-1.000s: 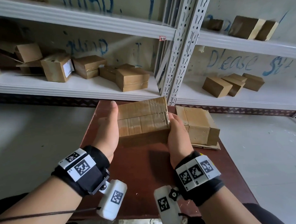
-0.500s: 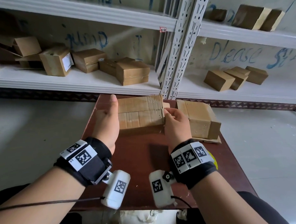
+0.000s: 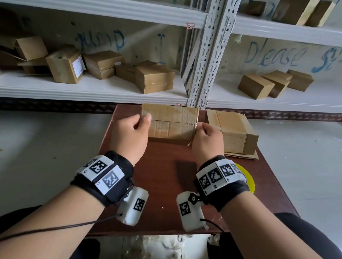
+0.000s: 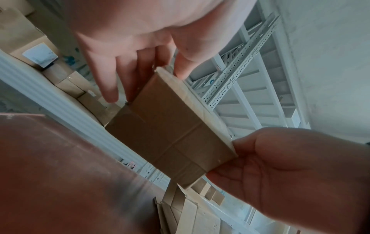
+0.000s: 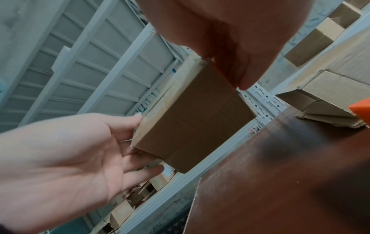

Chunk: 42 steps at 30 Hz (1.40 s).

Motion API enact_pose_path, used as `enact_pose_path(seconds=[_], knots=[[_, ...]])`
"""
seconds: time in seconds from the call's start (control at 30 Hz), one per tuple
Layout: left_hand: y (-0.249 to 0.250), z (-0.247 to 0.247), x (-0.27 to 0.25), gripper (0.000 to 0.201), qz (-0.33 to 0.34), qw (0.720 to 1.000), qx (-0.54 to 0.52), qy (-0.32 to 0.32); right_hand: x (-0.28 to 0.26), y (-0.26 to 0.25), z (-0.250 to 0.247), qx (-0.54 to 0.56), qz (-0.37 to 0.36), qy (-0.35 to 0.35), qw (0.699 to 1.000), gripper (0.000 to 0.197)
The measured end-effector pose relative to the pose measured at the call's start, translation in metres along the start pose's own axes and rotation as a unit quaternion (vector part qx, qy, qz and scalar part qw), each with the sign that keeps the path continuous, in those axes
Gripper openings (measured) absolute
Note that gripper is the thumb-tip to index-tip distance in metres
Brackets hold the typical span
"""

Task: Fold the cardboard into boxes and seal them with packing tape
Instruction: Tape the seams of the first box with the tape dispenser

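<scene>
A folded, taped cardboard box [image 3: 171, 121] hangs just above the far part of the brown table [image 3: 164, 187], held by its two ends. My left hand [image 3: 144, 120] grips the left end, thumb on top and fingers against the end face. The right end is pinched by my right hand [image 3: 200, 128]. From the left wrist, the box [image 4: 170, 126] shows its underside between the left hand [image 4: 148, 76] and the right hand [image 4: 280, 166]. The right wrist view shows the box [image 5: 192, 114] under the right hand [image 5: 238, 76], with the left hand [image 5: 136, 142] at its far end.
A second folded box [image 3: 232, 131] sits on flat cardboard [image 3: 242, 156] at the table's right. A yellow tape roll [image 3: 248, 177] peeks out behind my right wrist. White shelves [image 3: 87, 89] behind the table carry several finished boxes. An orange object [image 5: 360, 109] shows at the right wrist view's edge.
The box has moved away from me toward the table's far edge. My left thumb, earlier straight beside the box, now bends over its top. My right hand has shifted to the right end corner.
</scene>
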<state>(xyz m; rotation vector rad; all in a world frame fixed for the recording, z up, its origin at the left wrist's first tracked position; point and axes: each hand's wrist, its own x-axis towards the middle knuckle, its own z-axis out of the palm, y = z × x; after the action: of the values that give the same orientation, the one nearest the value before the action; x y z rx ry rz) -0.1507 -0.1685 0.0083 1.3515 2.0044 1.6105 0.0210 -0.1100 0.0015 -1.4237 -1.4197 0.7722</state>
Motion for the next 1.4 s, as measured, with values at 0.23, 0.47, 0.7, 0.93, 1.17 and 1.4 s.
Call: enact_pose_path(seconds=[0.23, 0.47, 0.7, 0.93, 1.17, 1.4], knots=[[0.003, -0.007, 0.0, 0.063, 0.104, 0.991, 0.068, -0.044, -0.007, -0.005, 0.002, -0.007, 0.005, -0.034, 0.999, 0.052], [0.005, -0.002, -0.01, 0.061, 0.152, 0.982, 0.114, -0.009, -0.004, -0.025, -0.01, -0.074, -0.049, -0.01, 0.996, 0.051], [0.008, -0.007, -0.005, 0.045, 0.11, 0.984, 0.141, -0.008, 0.0, -0.022, -0.017, -0.075, -0.1, 0.021, 0.992, 0.059], [0.004, -0.006, 0.003, 0.066, 0.005, 0.999, 0.042, -0.021, -0.018, -0.02, 0.004, -0.017, -0.137, -0.012, 0.99, 0.046], [0.008, -0.006, 0.0, 0.046, -0.024, 0.999, -0.008, -0.028, -0.026, -0.021, 0.012, 0.0, -0.1, -0.054, 0.993, 0.038], [0.011, -0.003, 0.002, 0.034, -0.007, 0.999, -0.039, -0.028, -0.034, -0.022, 0.016, 0.009, -0.062, -0.064, 0.996, 0.06]])
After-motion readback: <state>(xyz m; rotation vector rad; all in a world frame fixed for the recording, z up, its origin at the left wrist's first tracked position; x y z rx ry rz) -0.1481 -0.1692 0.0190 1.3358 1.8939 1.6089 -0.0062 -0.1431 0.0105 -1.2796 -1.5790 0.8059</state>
